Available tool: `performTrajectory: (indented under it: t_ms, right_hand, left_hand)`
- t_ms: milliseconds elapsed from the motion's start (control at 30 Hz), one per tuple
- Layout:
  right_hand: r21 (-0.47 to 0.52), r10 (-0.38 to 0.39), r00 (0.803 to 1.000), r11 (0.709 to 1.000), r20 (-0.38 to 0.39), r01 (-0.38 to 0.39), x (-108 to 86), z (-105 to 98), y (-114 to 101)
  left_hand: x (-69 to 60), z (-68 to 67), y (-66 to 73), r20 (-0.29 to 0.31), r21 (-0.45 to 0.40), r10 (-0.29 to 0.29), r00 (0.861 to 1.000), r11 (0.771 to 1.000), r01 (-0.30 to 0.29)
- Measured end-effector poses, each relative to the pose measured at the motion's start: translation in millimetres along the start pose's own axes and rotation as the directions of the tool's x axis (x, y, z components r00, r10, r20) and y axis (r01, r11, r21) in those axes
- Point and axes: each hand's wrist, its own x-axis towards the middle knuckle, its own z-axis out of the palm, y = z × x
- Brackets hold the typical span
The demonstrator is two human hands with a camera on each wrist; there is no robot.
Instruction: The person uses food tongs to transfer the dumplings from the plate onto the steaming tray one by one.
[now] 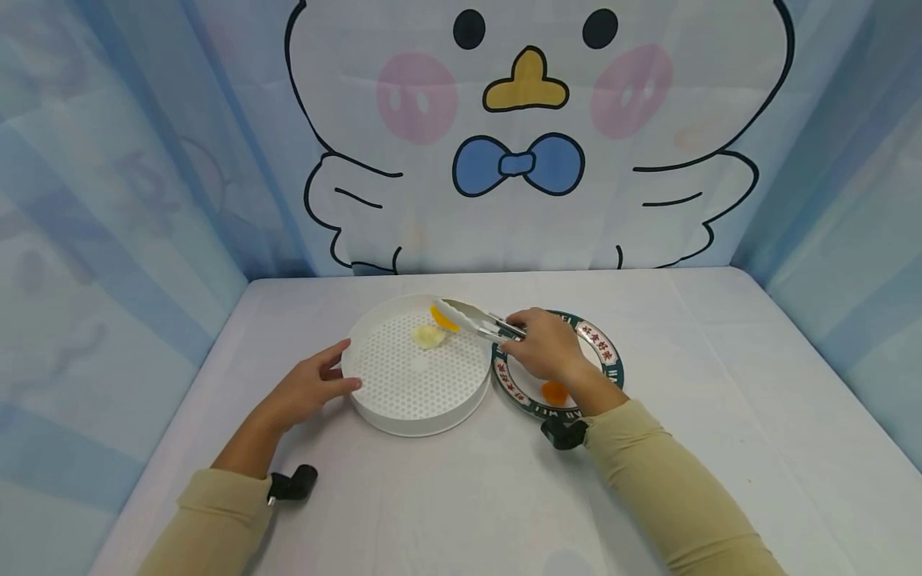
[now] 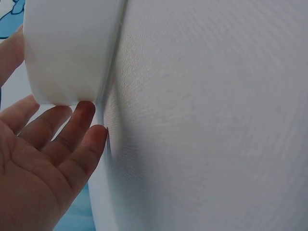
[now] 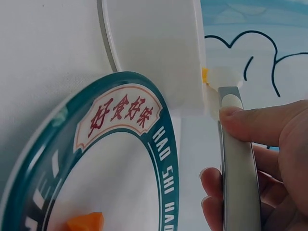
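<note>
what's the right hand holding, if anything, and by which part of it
The right hand grips tongs by the handle, with a yellow piece at their tips.

A round, white, shallow tray (image 1: 403, 380) with a perforated face lies flat on the counter (image 1: 432, 512), the left hand (image 1: 306, 390) resting its fingers against the wall. A pale yellow piece (image 1: 429, 337) sits on the perforations above the middle. The right hand (image 1: 543, 344) grips tongs (image 1: 497, 326), metal-edged and white at the tips, slanting over the tray's right side; a deeper yellow piece (image 1: 443, 318) shows at those tips. Just beside the tray lies a round plate (image 1: 609, 352), green-rimmed with red characters on white panels, bearing an orange piece (image 1: 554, 393) near its front edge.
</note>
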Motion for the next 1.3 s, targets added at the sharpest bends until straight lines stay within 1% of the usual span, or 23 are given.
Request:
performTrajectory:
  t_ms: [167,467,733,933,1133,1300]
  right_hand:
    - [0.010,-0.003,1.000,1.000,-0.003,0.003,1.2,2.2,1.5]
    - [0.036,0.012,1.000,0.999,-0.015,-0.012,-0.4,-0.2,1.4]
    - [0.048,0.028,1.000,0.998,-0.002,-0.028,-8.3,-7.4,3.2]
    - [0.072,0.019,1.000,0.997,-0.015,-0.018,-17.7,-15.8,10.9]
    - [0.032,0.023,1.000,0.999,-0.019,-0.022,-29.7,-25.2,23.9]
    - [0.015,0.046,0.999,0.999,-0.026,-0.045,-40.8,-31.0,36.8]
  left_hand:
    - [0.3,0.1,-0.1,0.000,-0.003,0.002,1.000,1.000,-0.002]
    - [-0.2,-0.5,0.6,0.003,-0.005,0.002,1.000,1.000,-0.002]
    - [-0.2,-0.8,0.5,0.003,-0.004,0.007,1.000,1.000,-0.007]
    - [0.1,-0.2,-0.4,0.003,-0.007,0.003,1.000,1.000,-0.003]
    - [-0.1,-0.1,-0.4,0.004,-0.008,0.001,1.000,1.000,-0.001]
    - [-0.1,0.5,-0.5,-0.002,-0.001,0.002,1.000,1.000,-0.002]
